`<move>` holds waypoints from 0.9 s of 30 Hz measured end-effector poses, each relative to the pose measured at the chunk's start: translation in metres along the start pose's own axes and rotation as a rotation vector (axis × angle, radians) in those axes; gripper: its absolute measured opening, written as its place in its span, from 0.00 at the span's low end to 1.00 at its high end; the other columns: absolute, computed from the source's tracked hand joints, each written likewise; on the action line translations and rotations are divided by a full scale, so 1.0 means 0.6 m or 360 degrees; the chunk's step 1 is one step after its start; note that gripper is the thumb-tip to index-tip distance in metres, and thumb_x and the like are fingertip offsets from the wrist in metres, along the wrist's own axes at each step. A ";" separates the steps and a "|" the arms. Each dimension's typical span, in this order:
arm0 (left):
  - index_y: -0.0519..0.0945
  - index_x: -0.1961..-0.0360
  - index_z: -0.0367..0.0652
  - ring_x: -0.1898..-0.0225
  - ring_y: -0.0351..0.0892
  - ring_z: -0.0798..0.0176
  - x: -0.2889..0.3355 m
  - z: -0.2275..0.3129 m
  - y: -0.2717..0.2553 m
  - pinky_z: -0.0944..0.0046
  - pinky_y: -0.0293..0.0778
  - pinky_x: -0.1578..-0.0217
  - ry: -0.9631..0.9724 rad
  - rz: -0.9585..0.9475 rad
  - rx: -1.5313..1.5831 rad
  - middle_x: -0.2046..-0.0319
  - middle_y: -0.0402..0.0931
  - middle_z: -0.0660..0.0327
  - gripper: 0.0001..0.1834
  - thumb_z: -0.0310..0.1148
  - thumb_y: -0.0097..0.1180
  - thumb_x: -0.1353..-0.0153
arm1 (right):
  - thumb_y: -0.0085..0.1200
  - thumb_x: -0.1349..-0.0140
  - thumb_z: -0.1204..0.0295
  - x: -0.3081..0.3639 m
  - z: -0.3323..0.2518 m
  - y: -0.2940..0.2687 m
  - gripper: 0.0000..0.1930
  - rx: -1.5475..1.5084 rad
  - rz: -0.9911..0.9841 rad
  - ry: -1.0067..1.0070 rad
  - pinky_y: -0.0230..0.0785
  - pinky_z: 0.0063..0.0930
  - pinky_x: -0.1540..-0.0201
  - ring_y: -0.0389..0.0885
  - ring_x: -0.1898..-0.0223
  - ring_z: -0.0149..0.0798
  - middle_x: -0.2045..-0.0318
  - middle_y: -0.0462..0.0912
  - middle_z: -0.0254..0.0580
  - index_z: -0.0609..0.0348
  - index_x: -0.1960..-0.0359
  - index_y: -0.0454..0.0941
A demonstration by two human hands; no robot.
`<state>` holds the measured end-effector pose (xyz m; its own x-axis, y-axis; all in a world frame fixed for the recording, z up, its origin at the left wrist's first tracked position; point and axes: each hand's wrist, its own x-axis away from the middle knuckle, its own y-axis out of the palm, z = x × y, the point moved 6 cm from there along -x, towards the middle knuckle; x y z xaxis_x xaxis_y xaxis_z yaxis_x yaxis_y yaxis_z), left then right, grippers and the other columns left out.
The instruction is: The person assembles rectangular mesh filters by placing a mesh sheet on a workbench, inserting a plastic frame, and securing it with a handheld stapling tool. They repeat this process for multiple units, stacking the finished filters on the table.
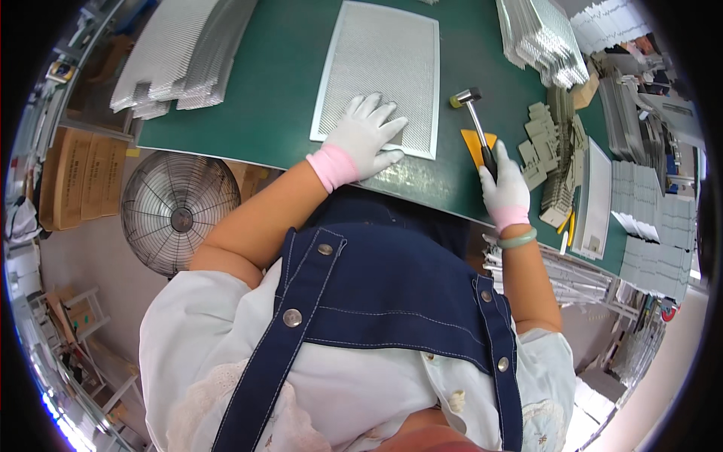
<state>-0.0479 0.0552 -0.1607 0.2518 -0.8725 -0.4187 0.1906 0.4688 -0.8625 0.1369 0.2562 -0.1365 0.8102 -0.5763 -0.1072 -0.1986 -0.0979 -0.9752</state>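
Framed mesh panel [399,60]: it lay flat on the table [279,83], beneath your left hand and reaching ahead of its fingertips.
Left hand [361,139]: you had it wide, fingers spread over the panel's near end.
Right hand [506,188]: you had it closed around the handle of a hammer [476,124], apart from the panel.
Hammer head: it pointed ahead of your right hand; I cannot tell whether it touched the table.
Frame progress: the pale border along the visible edges looked done; your left hand hid part of the near edge, and corner tightness could not be judged.
Mesh stacks: the sheets ahead-left [173,60] and ahead-right [542,38] of your hands seemed left unframed.
Yellow triangular piece [469,143]: it lay just ahead-left of your right hand.
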 end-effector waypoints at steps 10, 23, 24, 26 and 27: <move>0.65 0.38 0.20 0.39 0.73 0.44 0.059 -0.129 -0.114 0.53 0.71 0.40 -0.0712 -0.0451 0.0708 0.40 0.69 0.34 0.31 0.42 0.46 0.28 | 0.53 0.35 0.52 -0.030 -0.098 0.057 0.24 -0.0866 0.0142 -0.0205 0.64 0.45 0.39 0.73 0.41 0.50 0.45 0.76 0.53 0.59 0.47 0.79; 0.65 0.36 0.32 0.54 0.77 0.55 -0.086 0.238 0.031 0.59 0.74 0.51 -0.0043 -0.0911 0.1416 0.51 0.75 0.48 0.34 0.37 0.61 0.40 | 0.55 0.31 0.59 0.154 0.209 -0.078 0.22 -0.2885 0.1337 0.0612 0.69 0.27 0.53 0.73 0.57 0.29 0.58 0.76 0.33 0.61 0.43 0.72; 0.66 0.37 0.32 0.52 0.77 0.47 -0.081 0.231 0.029 0.54 0.74 0.49 0.0234 -0.0816 0.1203 0.51 0.75 0.44 0.34 0.37 0.62 0.41 | 0.55 0.31 0.58 0.171 0.269 -0.110 0.25 -0.2681 0.1535 0.0678 0.71 0.28 0.51 0.74 0.54 0.31 0.51 0.75 0.36 0.61 0.40 0.70; 0.69 0.41 0.32 0.51 0.76 0.41 -0.067 0.199 0.041 0.50 0.72 0.47 0.0339 -0.0499 0.0875 0.51 0.75 0.43 0.32 0.35 0.62 0.45 | 0.50 0.29 0.63 0.228 0.381 -0.148 0.27 -0.2382 0.1742 0.0919 0.77 0.33 0.48 0.75 0.44 0.40 0.43 0.73 0.45 0.64 0.33 0.61; 0.71 0.42 0.33 0.50 0.75 0.38 -0.059 0.187 0.042 0.48 0.72 0.47 0.0384 -0.0352 0.0700 0.51 0.75 0.43 0.31 0.35 0.63 0.46 | 0.48 0.29 0.65 0.237 0.421 -0.160 0.26 -0.2342 0.1842 0.1067 0.77 0.35 0.49 0.77 0.46 0.42 0.44 0.74 0.46 0.61 0.33 0.61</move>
<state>0.0548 0.1132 -0.1358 -0.0543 -0.9392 -0.3390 0.6062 0.2388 -0.7586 0.4103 0.3886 -0.1070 -0.2448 -0.9688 -0.0386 -0.8871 0.2077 0.4122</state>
